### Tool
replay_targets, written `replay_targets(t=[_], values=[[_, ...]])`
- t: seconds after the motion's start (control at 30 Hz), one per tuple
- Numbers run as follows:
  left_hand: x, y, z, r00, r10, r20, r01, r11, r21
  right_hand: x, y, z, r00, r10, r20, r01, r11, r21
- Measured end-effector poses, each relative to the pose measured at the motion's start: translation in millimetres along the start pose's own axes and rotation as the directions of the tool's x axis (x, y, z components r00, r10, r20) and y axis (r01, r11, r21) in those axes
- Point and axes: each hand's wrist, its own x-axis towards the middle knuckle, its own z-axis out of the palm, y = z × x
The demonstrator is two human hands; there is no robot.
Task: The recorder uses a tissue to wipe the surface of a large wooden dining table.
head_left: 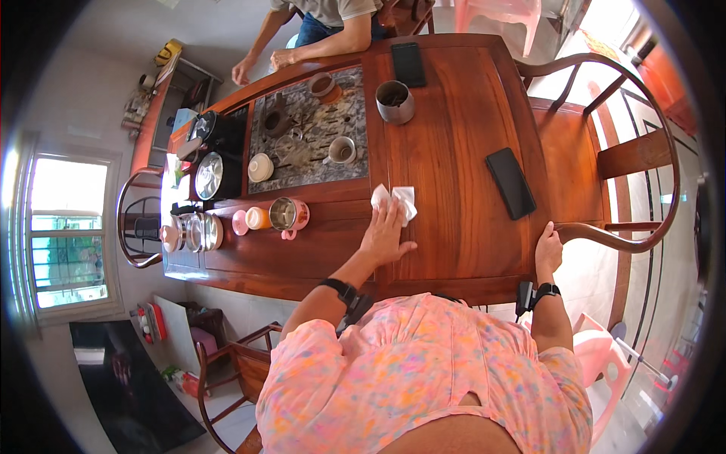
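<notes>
My left hand (389, 230) lies palm down on the wooden table (454, 238), its fingers pressing a crumpled white tissue (405, 198) against the top. At the table's right edge, my right hand (548, 249) grips the wood near the corner. A black smartphone (510, 183) lies just up and left of it. Left of my left hand stand a pink metal-lined mug (288, 214), an orange-and-white jar (258, 218) and a pink round lid (240, 222). Beyond the tissue, a grey cup-shaped pot (395, 102) stands near a second dark phone (408, 64).
A stone tea tray (357, 170) inset in the table holds a cup with a handle (342, 151), white stacked bowls (261, 168), a dark teapot (277, 122) and glassware. Kettles and glass jars stand farther left. A person (334, 28) sits across. A wooden armchair (629, 159) stands right.
</notes>
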Motion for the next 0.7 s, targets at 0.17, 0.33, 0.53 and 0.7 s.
replay_targets(t=[0.17, 0.33, 0.53, 0.7], values=[[-7, 5, 4, 0.998, 0.049, -0.039, -0.049, 0.999, 0.002, 1, 1, 1, 1.0, -0.007, -0.004, 0.007, 1.0, 0.012], [33, -14, -2, 0.999, -0.028, -0.023, 0.029, 0.999, 0.029, -1, 0, 1, 1.0, -0.003, 0.019, 0.002, 1.0, 0.029], [89, -34, -16, 0.979, -0.201, 0.035, 0.198, 0.978, 0.066, -2, -1, 1, 1.0, 0.006, 0.014, -0.006, 0.999, 0.036], [102, -16, -28, 0.965, -0.246, 0.085, 0.242, 0.969, 0.057, 1, 1, 3, 1.0, 0.003, 0.014, -0.004, 1.0, 0.016]])
